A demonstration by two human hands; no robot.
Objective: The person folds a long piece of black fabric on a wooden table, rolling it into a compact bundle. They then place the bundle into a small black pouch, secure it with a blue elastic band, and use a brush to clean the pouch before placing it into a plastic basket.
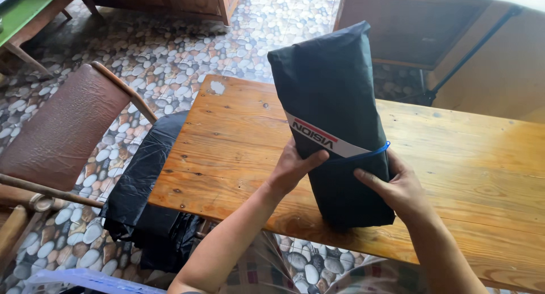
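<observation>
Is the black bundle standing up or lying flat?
Standing up. The black bundle rests on its end on the wooden table, gripped by both hands.

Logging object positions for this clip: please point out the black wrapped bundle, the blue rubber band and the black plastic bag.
black wrapped bundle [326, 84], head view, upper front face.
blue rubber band [379, 150], head view, stretch near the bundle's right edge.
black plastic bag [145, 183], head view, middle of the part hanging off the table's left end.

We've got a wooden table [238, 135] here, orange-brown planks with knots and a pale scuff near the far corner. Standing upright on it is a rolled black bundle [335, 123] with a blue band around it. A black plastic sheet [142, 192] hangs off the table's left edge toward the pebble-pattern floor [170, 49].
</observation>
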